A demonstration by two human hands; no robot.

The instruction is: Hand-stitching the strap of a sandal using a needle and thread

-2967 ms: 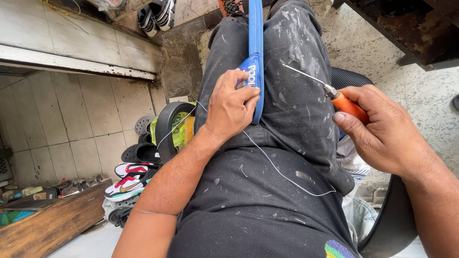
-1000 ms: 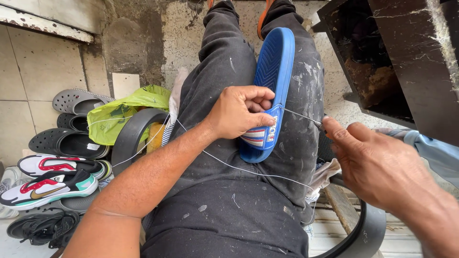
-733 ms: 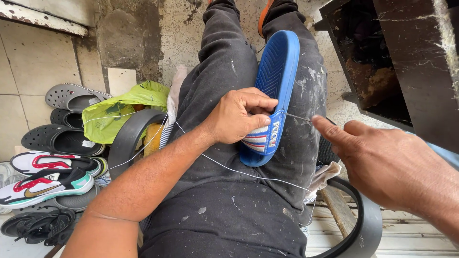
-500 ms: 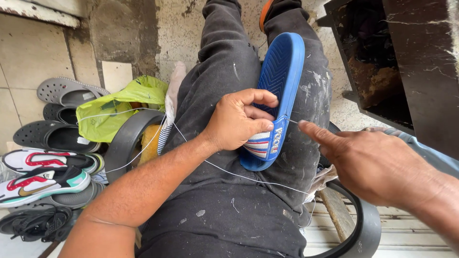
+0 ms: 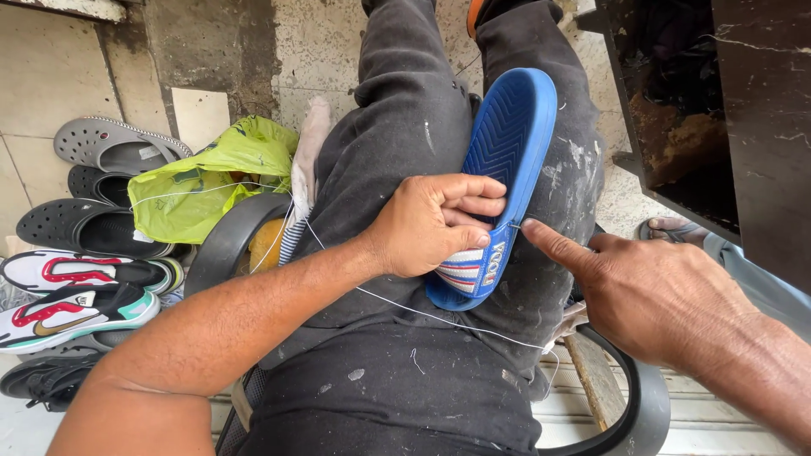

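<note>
- left of the blue slide sandal (image 5: 507, 160), shoes (image 5: 76, 287) and a yellow-green bag (image 5: 211, 173) crowd the floor.
- left hand (image 5: 435, 224) grips the sandal's strap on the lap.
- white thread (image 5: 422, 312) trails below it.
- right hand (image 5: 659, 295), forefinger out, touches the sandal's edge.

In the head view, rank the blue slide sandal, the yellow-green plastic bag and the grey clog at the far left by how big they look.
1. Blue slide sandal, though it sits nearest the camera.
2. Yellow-green plastic bag, close to the sandal in apparent size and partly hidden, so this order is unsure.
3. Grey clog, clearly smallest.
</note>
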